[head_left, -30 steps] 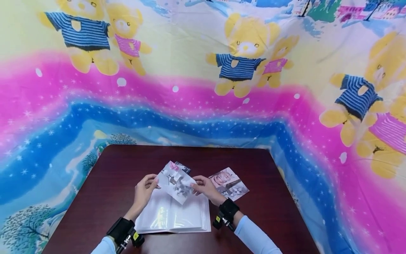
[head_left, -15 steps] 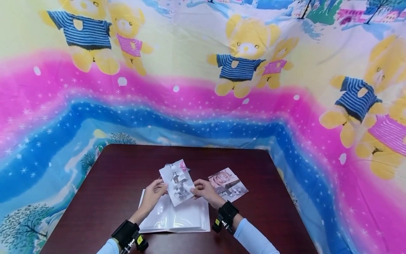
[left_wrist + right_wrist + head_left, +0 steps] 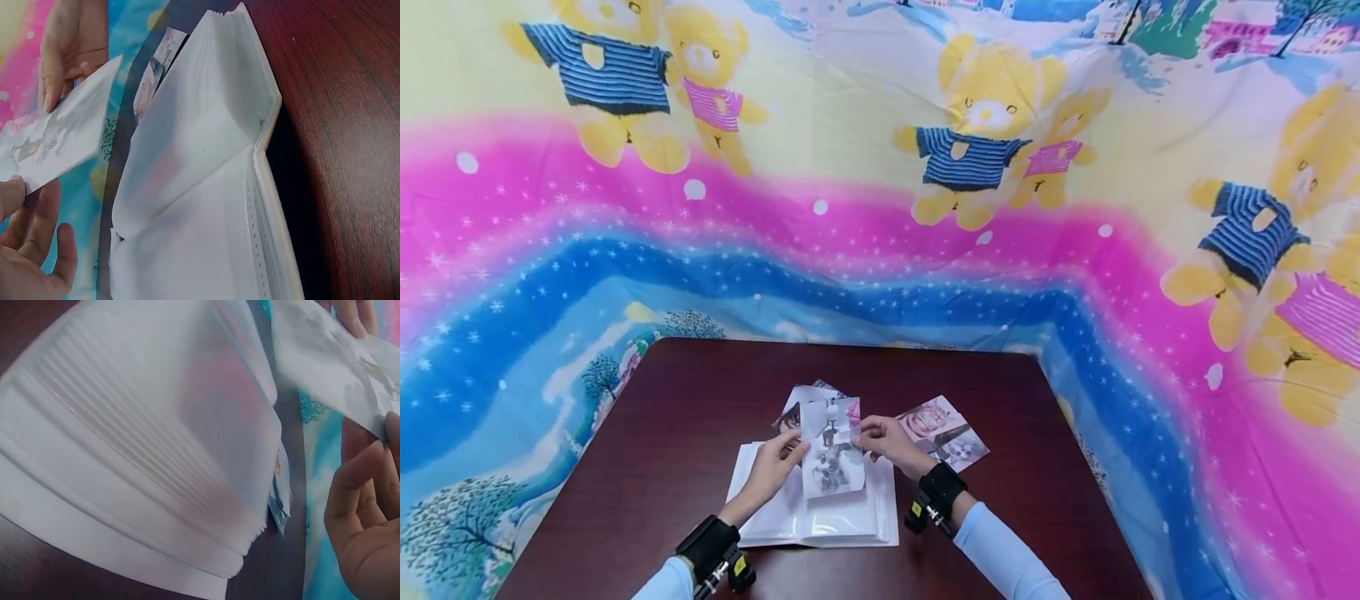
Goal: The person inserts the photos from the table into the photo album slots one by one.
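Note:
Between both hands a photo print [image 3: 831,458] is held upright above an open photo album [image 3: 767,508]; it shows grey figures and a pink flower patch. My left hand [image 3: 772,467] pinches its left edge between thumb and fingers, while my right hand [image 3: 891,444] pinches the right edge. In the left wrist view the photo [image 3: 69,128] is tilted over the table's far side, apart from the album's clear sleeves [image 3: 187,131]. The right wrist view has the thick stack of sleeve pages [image 3: 144,425] below the photo [image 3: 331,359].
Behind the album lie a few more photos [image 3: 800,395], partly hidden by the held one. To the right, other photos [image 3: 946,433] lie on the dark wooden table [image 3: 1022,517]. A printed bear curtain [image 3: 850,250] hangs around the table's back and sides.
The held photo has turned from a slant to nearly upright. My left hand has moved right, closer to my right hand, and more of the photos behind the album now show.

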